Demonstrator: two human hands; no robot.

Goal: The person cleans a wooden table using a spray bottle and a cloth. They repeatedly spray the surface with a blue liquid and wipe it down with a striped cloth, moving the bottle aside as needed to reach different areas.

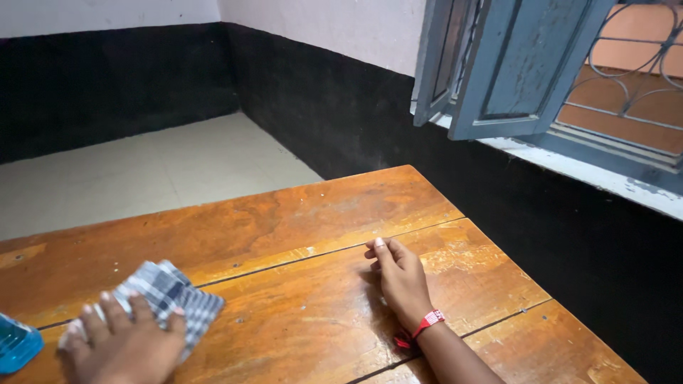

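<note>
- Left hand (124, 341) lies flat, fingers spread, pressing the checked cloth (167, 295) onto the wooden table (299, 213), so the fabric stays bunched beneath the palm.
- Right hand (400, 277) holds nothing, fingers loosely curled, resting on the planks as a brace.

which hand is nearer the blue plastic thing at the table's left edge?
Left. The left hand presses on the checked cloth just right of the blue plastic object. The right hand rests flat on the wooden table, far to the right.

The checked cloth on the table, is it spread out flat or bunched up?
Bunched up: the checked cloth lies crumpled in folds under the left hand, on the wooden table.
</note>
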